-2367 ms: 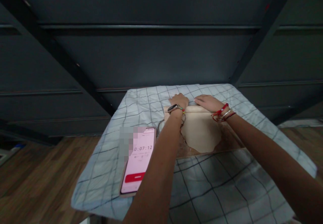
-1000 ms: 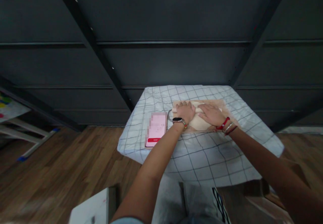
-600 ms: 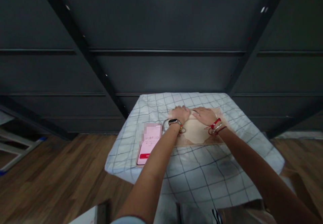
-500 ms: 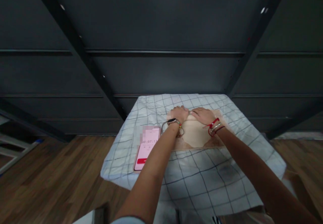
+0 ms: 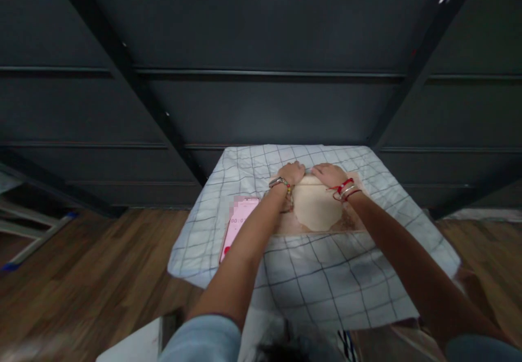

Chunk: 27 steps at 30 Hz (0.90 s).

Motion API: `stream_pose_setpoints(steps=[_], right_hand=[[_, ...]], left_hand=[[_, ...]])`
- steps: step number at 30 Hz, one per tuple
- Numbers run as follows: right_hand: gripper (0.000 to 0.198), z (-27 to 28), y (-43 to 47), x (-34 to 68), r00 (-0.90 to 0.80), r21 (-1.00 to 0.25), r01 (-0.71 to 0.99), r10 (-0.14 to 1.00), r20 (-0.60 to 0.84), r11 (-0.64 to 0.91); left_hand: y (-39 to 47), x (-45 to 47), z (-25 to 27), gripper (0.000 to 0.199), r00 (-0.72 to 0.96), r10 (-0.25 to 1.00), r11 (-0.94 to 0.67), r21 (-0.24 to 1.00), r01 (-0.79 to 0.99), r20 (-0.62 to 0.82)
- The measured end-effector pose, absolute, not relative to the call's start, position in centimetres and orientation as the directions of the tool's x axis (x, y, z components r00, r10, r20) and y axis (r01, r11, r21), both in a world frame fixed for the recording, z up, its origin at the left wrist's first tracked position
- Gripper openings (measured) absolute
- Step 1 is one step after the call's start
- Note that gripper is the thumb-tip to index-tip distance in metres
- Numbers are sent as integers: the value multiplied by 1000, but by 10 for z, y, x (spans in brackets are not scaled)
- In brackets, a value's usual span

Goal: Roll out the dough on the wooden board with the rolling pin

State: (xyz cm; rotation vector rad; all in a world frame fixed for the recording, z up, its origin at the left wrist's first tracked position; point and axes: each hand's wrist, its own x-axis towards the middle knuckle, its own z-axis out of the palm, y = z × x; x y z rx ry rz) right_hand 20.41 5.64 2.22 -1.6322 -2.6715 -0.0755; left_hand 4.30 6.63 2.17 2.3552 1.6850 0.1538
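Note:
A flat, roughly round sheet of pale dough [image 5: 318, 210] lies on a brownish board or mat [image 5: 287, 227]. Across its far edge runs a pale bar, seemingly a rolling pin [image 5: 312, 179], mostly covered by my hands. My left hand [image 5: 292, 172] bends its fingers over the left part of this bar. Over the right part rests my right hand [image 5: 329, 175], fingers pressed together and pointing inward. A small gap separates the two hands. Bracelets circle both wrists.
A white checked cloth [image 5: 312, 267] covers the small table. On it, left of my left forearm, lies a phone [image 5: 240, 218] showing a timer. A dark panelled wall [image 5: 261, 112] stands right behind the table. A white frame [image 5: 36, 231] is on the wooden floor at left.
Both hands have moved slightly away from me over the dough, baring more of its near part. The camera view has shifted a little.

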Motion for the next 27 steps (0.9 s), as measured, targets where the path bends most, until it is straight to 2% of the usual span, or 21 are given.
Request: stream_pose_setpoints(steps=[3, 6, 8, 10, 12, 17, 20, 27], right_hand=[[35, 27, 30, 203, -473, 27, 877, 853, 223, 479], [29, 31, -25, 179, -604, 24, 739, 647, 466, 673], [24, 30, -73, 147, -793, 67, 479, 398, 462, 875], [23, 24, -116, 110, -915, 169, 215, 138, 380, 962], [24, 15, -146, 76, -945, 230, 95, 14, 328, 968], [22, -4, -153, 34, -977, 274, -4, -62, 202, 962], [23, -7, -145, 31, -979, 291, -37, -93, 182, 956], [22, -5, -137, 27, -971, 301, -105, -164, 177, 948]], left_hand=[[44, 6, 34, 48, 489, 871, -479, 326, 815, 58], [11, -56, 43, 56, 552, 830, -535, 387, 751, 77], [-12, -97, 42, 57, 553, 833, -507, 414, 756, 11], [-29, -125, 34, 57, 523, 851, -451, 442, 776, -50], [-39, -140, 23, 57, 479, 876, -394, 485, 781, -59], [-42, -143, 7, 54, 367, 929, -263, 609, 748, -49], [-42, -145, 6, 52, 348, 935, -228, 649, 726, -61], [-41, -147, 3, 47, 294, 955, -214, 616, 758, -30]])
